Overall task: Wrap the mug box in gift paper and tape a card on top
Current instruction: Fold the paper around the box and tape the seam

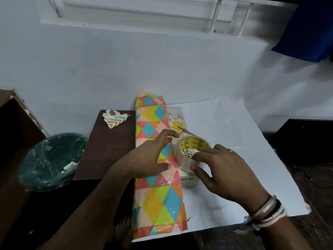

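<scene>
The left hand (153,154) lies spread on the gift paper (158,195) beside the mug box (188,178) while the right hand (221,170) grips the tape roll (192,150) atop that box, so lifting the pressing hand for tape may let the fold spring open.

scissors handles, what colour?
Yellow. The scissors handles show best in the head view, just behind the tape roll.

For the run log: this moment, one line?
phase: taping | left hand: rests on gift paper | right hand: grips tape roll | scissors: lying behind tape roll
</scene>
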A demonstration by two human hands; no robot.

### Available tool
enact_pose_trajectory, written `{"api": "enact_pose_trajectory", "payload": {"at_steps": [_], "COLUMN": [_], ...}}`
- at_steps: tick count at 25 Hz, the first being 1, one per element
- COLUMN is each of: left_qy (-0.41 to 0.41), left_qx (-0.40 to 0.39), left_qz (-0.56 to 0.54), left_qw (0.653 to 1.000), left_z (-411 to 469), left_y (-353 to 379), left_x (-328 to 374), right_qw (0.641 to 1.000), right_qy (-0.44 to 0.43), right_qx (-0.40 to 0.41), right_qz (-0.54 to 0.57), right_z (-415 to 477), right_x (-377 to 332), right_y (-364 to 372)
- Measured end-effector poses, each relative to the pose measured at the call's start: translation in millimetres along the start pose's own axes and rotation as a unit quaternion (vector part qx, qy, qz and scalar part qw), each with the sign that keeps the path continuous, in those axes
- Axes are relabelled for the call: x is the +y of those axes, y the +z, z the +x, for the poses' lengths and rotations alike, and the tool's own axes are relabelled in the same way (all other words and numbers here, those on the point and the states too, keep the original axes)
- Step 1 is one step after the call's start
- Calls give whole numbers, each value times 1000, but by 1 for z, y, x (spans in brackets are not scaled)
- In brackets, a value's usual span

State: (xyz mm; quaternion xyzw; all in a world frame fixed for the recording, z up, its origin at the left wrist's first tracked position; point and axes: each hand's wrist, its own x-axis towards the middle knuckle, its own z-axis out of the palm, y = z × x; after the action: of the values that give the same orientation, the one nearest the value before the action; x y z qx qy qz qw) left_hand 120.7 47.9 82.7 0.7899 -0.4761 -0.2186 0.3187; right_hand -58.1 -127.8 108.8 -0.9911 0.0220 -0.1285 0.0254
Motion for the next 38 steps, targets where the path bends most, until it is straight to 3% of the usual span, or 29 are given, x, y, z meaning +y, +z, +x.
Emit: {"api": "enact_pose_trajectory", "payload": {"at_steps": [6, 10, 14, 18, 24, 29, 35, 38], "left_qy": [11, 31, 84, 79, 58, 31, 9, 1], "left_qx": [-1, 29, 118, 162, 125, 136, 195, 266], "left_qz": [12, -28, -113, -183, -259, -194, -243, -157], "left_qw": [1000, 999, 983, 966, 956, 971, 950, 951], "left_z": [-1, -1, -1, 2, 2, 4, 13, 16], "left_y": [0, 1, 5, 1, -2, 3, 10, 10], "left_x": [1, 10, 21, 18, 15, 19, 20, 22], "right_qw": [999, 976, 913, 871, 936, 956, 948, 936], "right_qy": [38, 103, 100, 113, 26, 45, 22, 14], "right_qx": [16, 54, 35, 50, 81, 102, 115, 130], "right_qz": [-19, 186, 395, 475, 342, 273, 295, 326], "right_z": [-5, -2, 27, 46, 60, 65, 62, 64], "right_x": [7, 18, 16, 9, 12, 14, 18, 14], "right_y": [-26, -24, -11, -2, -11, -4, -4, -4]}}
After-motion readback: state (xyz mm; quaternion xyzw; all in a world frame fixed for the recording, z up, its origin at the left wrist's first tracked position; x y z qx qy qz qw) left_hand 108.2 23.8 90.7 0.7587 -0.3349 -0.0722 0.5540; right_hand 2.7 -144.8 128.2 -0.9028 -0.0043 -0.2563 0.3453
